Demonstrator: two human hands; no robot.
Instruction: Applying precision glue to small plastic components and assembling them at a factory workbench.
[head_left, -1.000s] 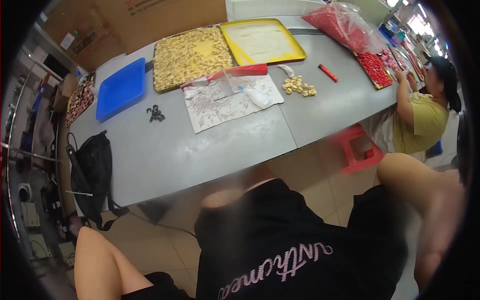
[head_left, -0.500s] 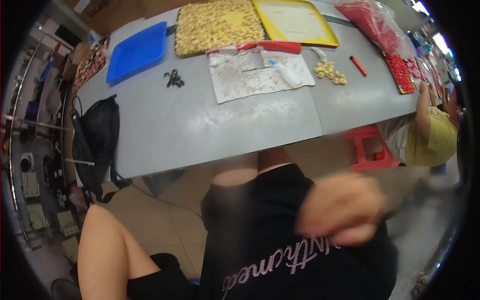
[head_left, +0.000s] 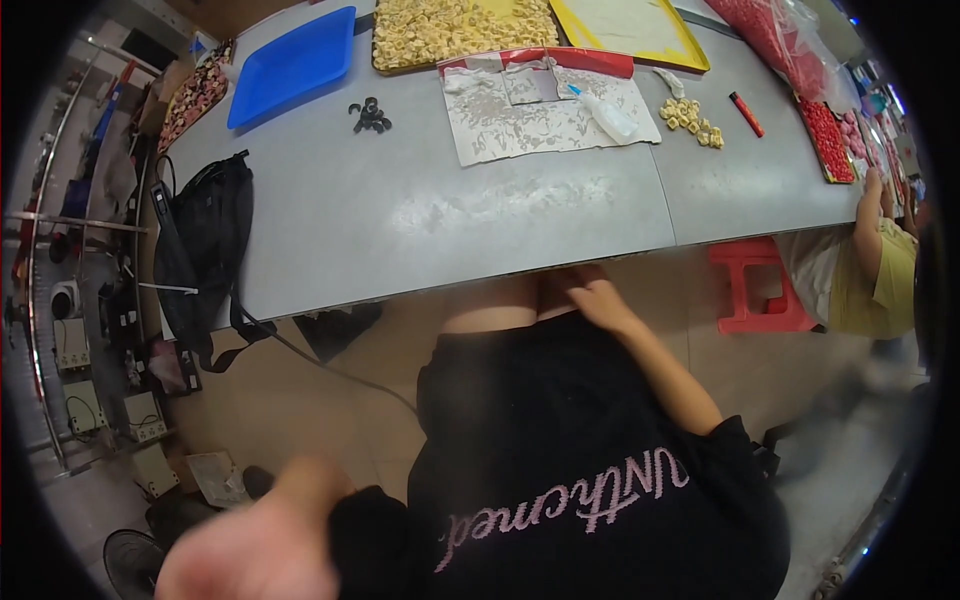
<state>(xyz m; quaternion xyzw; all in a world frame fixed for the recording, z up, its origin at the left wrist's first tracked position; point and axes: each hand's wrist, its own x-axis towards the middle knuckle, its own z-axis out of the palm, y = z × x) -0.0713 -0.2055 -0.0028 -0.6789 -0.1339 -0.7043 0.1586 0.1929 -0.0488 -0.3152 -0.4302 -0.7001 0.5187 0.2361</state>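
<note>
Head view: right hand [head_left: 596, 300] rested on the thigh below the table edge, fingers loosely extended, nothing seen held; left hand [head_left: 245, 550] blurred, grip cannot be told. Squeeze bottle [head_left: 608, 120] laid on spotted white sheet [head_left: 500, 138], out of hand. Progress, as judged: pale pieces mostly cover one yellow tray [head_left: 515, 8]; yellowish cluster [head_left: 690, 122] and black pieces [head_left: 369, 115] left loose. Red pieces held in far-right tray [head_left: 824, 140].

One bottle [head_left: 612, 120], one blue tray [head_left: 295, 65], one stool [head_left: 738, 290]
</note>
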